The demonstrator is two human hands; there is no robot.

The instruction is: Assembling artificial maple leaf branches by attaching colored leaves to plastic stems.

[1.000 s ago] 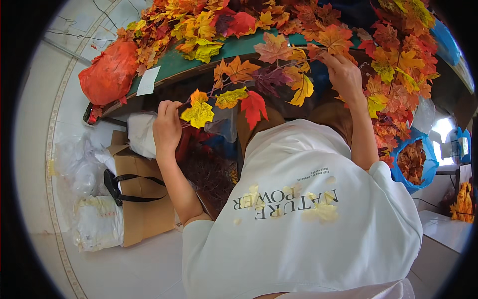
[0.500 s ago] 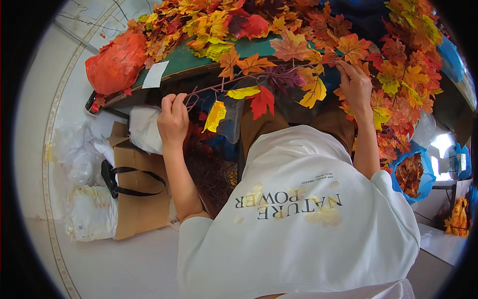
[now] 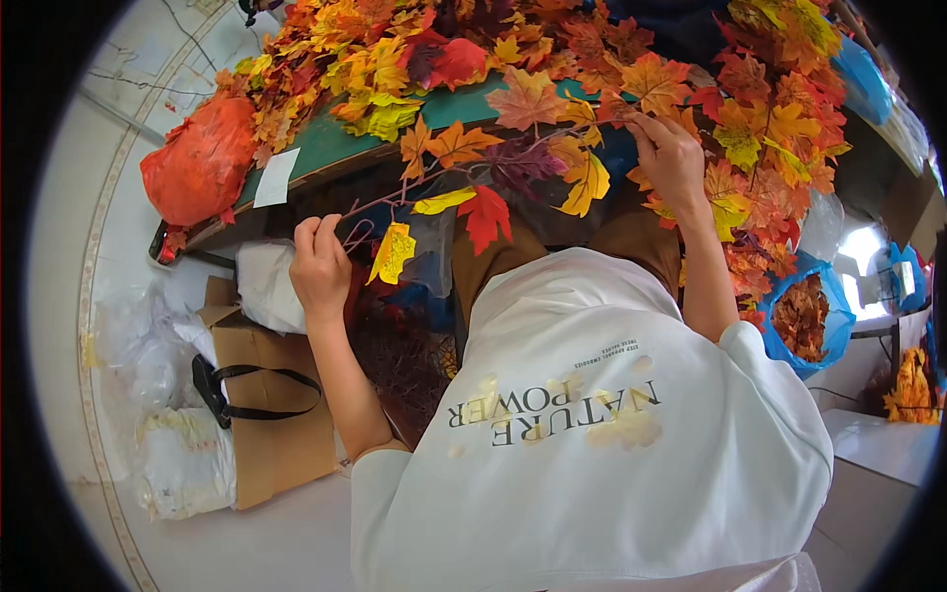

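Note:
A garland of artificial maple leaves point(image 3: 484, 219) stretches across in front of my lap, with yellow, orange, purple and red leaves along a thin brownish-purple stem. Its left end, where the stem forms a small loop, is pinched in my left hand point(image 3: 321, 268). My right hand point(image 3: 674, 163) is closed on the stem farther right, higher up and close to the leaf pile. Between the two hands the stem hangs in the air just in front of the table edge, with a yellow leaf point(image 3: 393, 253) dangling near my left hand.
The green table point(image 3: 330, 138) carries a large heap of leaves point(image 3: 370, 49), which spills down on the right point(image 3: 764, 207). A red plastic bag point(image 3: 197, 163) and a white paper point(image 3: 276, 178) lie at its left. A cardboard box point(image 3: 271, 419) stands left; a blue bag point(image 3: 814, 345) of leaves hangs right.
The whole view has shifted slightly, so most things sit farther left. Both hands keep their hold on the garland, and it looks nearly unchanged between them.

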